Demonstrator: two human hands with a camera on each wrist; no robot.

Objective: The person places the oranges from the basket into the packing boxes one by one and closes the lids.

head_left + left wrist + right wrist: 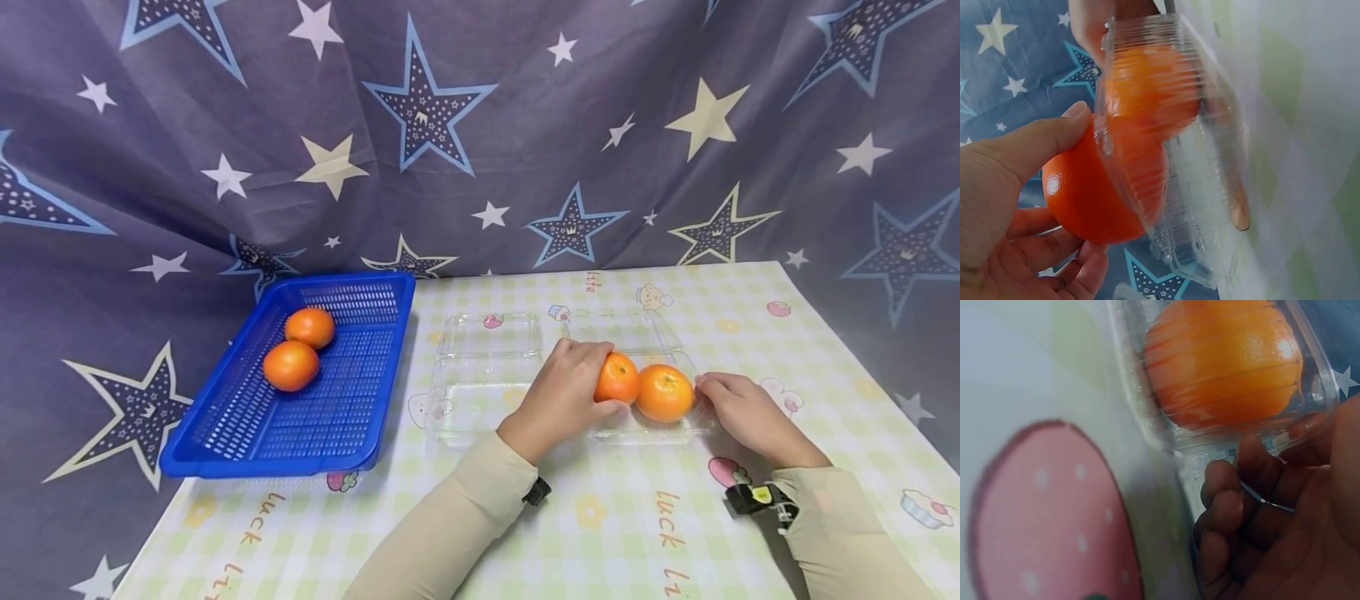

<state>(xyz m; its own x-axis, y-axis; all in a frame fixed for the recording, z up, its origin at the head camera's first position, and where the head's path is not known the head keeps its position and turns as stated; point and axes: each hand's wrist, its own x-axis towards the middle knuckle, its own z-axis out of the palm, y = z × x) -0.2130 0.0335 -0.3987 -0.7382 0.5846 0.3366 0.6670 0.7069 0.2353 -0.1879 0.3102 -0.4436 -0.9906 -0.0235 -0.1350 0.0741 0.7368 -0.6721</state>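
My left hand (pixel 561 390) grips an orange (pixel 617 379), thumb and fingers round its sides, at the left part of a clear plastic clamshell box (pixel 637 434). In the left wrist view this orange (pixel 1094 190) shows partly through the ribbed clear wall. A second orange (pixel 666 393) sits in the right part of the same box, beside the first. My right hand (pixel 750 414) pinches the box's right rim between thumb and curled fingers. Close up in the right wrist view, the second orange (pixel 1229 365) shows behind the plastic. The box's lid (pixel 617 330) lies folded back behind it.
Another open clear clamshell box (pixel 472 410) lies to the left, behind my left forearm. A blue slotted basket (pixel 375 454) stands at the table's left edge with two oranges (pixel 292 366) in it. A star-patterned curtain (pixel 480 208) hangs behind the checked tablecloth (pixel 570 533).
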